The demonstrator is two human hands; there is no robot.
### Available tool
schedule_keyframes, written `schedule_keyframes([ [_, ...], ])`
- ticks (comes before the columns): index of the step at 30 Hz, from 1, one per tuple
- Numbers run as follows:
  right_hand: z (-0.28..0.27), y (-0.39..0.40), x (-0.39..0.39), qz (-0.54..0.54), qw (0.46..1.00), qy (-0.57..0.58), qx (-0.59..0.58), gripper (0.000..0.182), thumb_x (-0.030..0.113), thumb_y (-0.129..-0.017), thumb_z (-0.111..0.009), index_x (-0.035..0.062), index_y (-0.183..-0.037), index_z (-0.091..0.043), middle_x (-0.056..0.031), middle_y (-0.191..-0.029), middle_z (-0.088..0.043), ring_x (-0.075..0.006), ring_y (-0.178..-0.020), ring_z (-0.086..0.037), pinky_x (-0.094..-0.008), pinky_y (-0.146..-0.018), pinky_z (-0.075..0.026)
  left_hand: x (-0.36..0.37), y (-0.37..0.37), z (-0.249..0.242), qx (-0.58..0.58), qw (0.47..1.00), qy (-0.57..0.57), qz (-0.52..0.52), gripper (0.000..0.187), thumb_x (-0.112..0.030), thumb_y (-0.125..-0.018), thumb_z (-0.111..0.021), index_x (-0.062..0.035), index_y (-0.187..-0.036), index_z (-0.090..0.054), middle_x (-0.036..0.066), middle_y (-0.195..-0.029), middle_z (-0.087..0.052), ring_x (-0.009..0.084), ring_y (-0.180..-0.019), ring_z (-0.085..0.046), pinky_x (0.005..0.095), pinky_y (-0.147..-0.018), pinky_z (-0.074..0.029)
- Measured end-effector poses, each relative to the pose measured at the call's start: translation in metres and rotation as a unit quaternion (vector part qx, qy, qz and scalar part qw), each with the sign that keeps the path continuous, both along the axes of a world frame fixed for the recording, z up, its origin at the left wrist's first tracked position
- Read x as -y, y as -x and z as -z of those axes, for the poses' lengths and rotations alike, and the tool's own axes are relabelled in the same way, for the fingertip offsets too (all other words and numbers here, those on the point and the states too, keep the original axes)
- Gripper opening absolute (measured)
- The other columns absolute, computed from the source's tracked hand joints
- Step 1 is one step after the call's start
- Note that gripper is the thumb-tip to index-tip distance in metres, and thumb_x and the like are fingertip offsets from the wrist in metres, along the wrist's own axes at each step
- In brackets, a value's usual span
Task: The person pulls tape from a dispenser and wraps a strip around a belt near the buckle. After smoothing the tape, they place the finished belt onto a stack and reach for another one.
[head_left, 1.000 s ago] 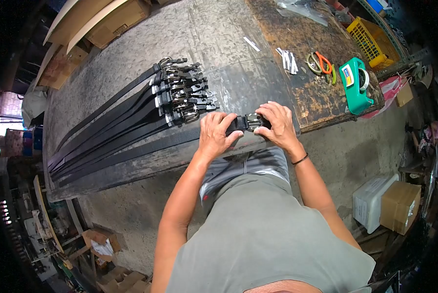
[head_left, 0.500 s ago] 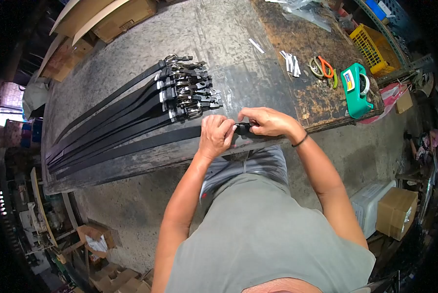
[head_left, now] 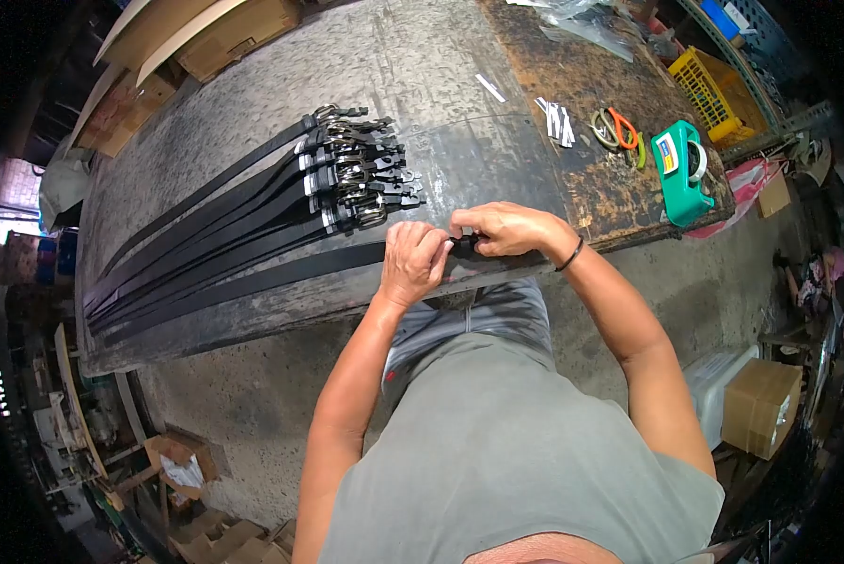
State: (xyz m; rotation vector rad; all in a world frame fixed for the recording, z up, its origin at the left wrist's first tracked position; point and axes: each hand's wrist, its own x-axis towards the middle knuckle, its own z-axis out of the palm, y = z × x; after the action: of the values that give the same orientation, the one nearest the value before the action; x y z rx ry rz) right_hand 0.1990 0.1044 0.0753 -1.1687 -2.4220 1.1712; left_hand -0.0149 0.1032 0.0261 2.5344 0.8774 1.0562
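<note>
Near the table's front edge, my left hand (head_left: 412,261) is closed on the end of a black strap (head_left: 318,263), which runs off to the left along the table. My right hand (head_left: 504,230) pinches a small black piece (head_left: 463,246) at that same end, close beside the left fingers. Its details are mostly hidden by the fingers. Behind my hands lies a bundle of black straps (head_left: 243,211), with metal hooks and black buckles (head_left: 356,174) gathered at their right ends.
On the table (head_left: 441,56) lie white strips (head_left: 555,122), orange-handled scissors (head_left: 622,128) and a green tape dispenser (head_left: 680,174) at the right. A yellow crate (head_left: 704,94) stands beyond. Cardboard boxes (head_left: 238,38) are at the back left.
My right hand has shifted slightly left, its fingers nearer the left hand. The left hand keeps its grip on the strap. The whole view has moved a little.
</note>
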Motion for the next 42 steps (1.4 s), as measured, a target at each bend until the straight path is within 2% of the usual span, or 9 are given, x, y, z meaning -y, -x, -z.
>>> schedule_keyframes([
  [8,-0.01,0.002,0.0,-0.007,0.998,0.037,0.041,0.033,0.008,-0.068,-0.058,0.0064,-0.1,-0.049,-0.0214,-0.078,-0.058,-0.0408,-0.077,-0.057,-0.0475,-0.066,-0.042,-0.003,0.0,0.005,-0.024,0.999,0.018,0.013,0.014,-0.01,-0.078,-0.064,-0.009,-0.092,-0.063,0.005,-0.079,-0.053,0.0247,-0.08,-0.053,0.0378,-0.077,-0.038],
  [12,-0.008,-0.005,0.006,0.045,0.996,0.059,0.04,0.038,0.011,-0.07,-0.061,0.0071,-0.106,-0.051,-0.0204,-0.084,-0.059,-0.0389,-0.08,-0.058,-0.046,-0.069,-0.044,-0.004,0.0,0.008,-0.038,0.997,0.065,-0.01,0.015,-0.015,-0.077,-0.065,-0.0083,-0.09,-0.059,0.006,-0.085,-0.054,0.0256,-0.085,-0.052,0.0393,-0.08,-0.038],
  [14,-0.003,-0.018,0.019,0.153,0.987,-0.047,-0.026,0.043,0.017,-0.073,-0.066,0.0081,-0.112,-0.052,-0.0183,-0.093,-0.059,-0.0363,-0.087,-0.057,-0.043,-0.077,-0.046,-0.002,-0.002,0.003,-0.03,0.997,0.062,-0.04,0.023,-0.013,-0.076,-0.064,-0.0059,-0.097,-0.061,0.009,-0.09,-0.055,0.0279,-0.09,-0.052,0.0399,-0.083,-0.039],
  [15,-0.005,-0.025,0.023,0.172,0.983,-0.057,0.007,0.046,0.023,-0.074,-0.069,0.0086,-0.114,-0.053,-0.0152,-0.103,-0.056,-0.0344,-0.097,-0.055,-0.041,-0.085,-0.045,-0.002,-0.002,0.003,-0.031,0.997,0.061,-0.039,0.023,-0.013,-0.076,-0.064,-0.0059,-0.097,-0.061,0.009,-0.09,-0.055,0.0279,-0.09,-0.052,0.0399,-0.083,-0.039],
  [18,0.004,-0.033,0.042,0.221,0.964,-0.142,0.032,0.044,0.024,-0.075,-0.069,0.0085,-0.113,-0.055,-0.014,-0.106,-0.055,-0.0343,-0.102,-0.052,-0.041,-0.087,-0.043,-0.002,-0.002,0.005,-0.027,0.997,0.057,-0.052,0.028,-0.016,-0.074,-0.065,-0.0052,-0.099,-0.06,0.011,-0.096,-0.056,0.0292,-0.096,-0.051,0.0403,-0.086,-0.039],
  [24,0.026,-0.026,0.06,0.224,0.941,-0.247,0.047,0.048,0.024,-0.073,-0.071,0.0064,-0.115,-0.055,-0.0122,-0.111,-0.053,-0.0319,-0.108,-0.05,-0.0442,-0.093,-0.038,0.0,-0.004,-0.004,-0.036,0.998,0.045,-0.018,0.045,-0.028,-0.074,-0.069,-0.009,-0.114,-0.059,0.01,-0.097,-0.053,0.0288,-0.096,-0.049,0.0437,-0.09,-0.036],
  [27,0.026,-0.025,0.058,0.212,0.936,-0.27,0.073,0.049,0.025,-0.075,-0.07,0.0068,-0.117,-0.054,-0.0121,-0.112,-0.053,-0.0317,-0.111,-0.048,-0.0432,-0.095,-0.037,0.0,-0.008,-0.009,-0.115,0.992,0.058,0.0,0.056,-0.041,-0.073,-0.071,-0.0186,-0.123,-0.058,0.008,-0.093,-0.051,0.0271,-0.094,-0.047,0.0435,-0.09,-0.033],
  [34,0.027,-0.03,0.055,0.192,0.945,-0.252,0.077,0.05,0.027,-0.075,-0.069,0.0073,-0.118,-0.053,-0.0117,-0.112,-0.053,-0.0317,-0.114,-0.047,-0.0443,-0.097,-0.035,-0.004,-0.01,-0.002,-0.115,0.993,0.039,-0.009,0.047,-0.038,-0.074,-0.07,-0.0186,-0.115,-0.061,0.008,-0.092,-0.05,0.0272,-0.094,-0.047,0.0435,-0.091,-0.033],
  [42,0.033,-0.032,0.057,0.209,0.937,-0.273,0.059,0.051,0.028,-0.074,-0.069,0.0073,-0.118,-0.053,-0.0118,-0.113,-0.053,-0.0318,-0.115,-0.047,-0.0444,-0.096,-0.035,-0.003,-0.002,0.002,-0.086,0.995,0.053,-0.019,0.049,-0.036,-0.07,-0.074,-0.0099,-0.11,-0.061,0.011,-0.099,-0.053,0.0303,-0.104,-0.048,0.0438,-0.094,-0.033],
])
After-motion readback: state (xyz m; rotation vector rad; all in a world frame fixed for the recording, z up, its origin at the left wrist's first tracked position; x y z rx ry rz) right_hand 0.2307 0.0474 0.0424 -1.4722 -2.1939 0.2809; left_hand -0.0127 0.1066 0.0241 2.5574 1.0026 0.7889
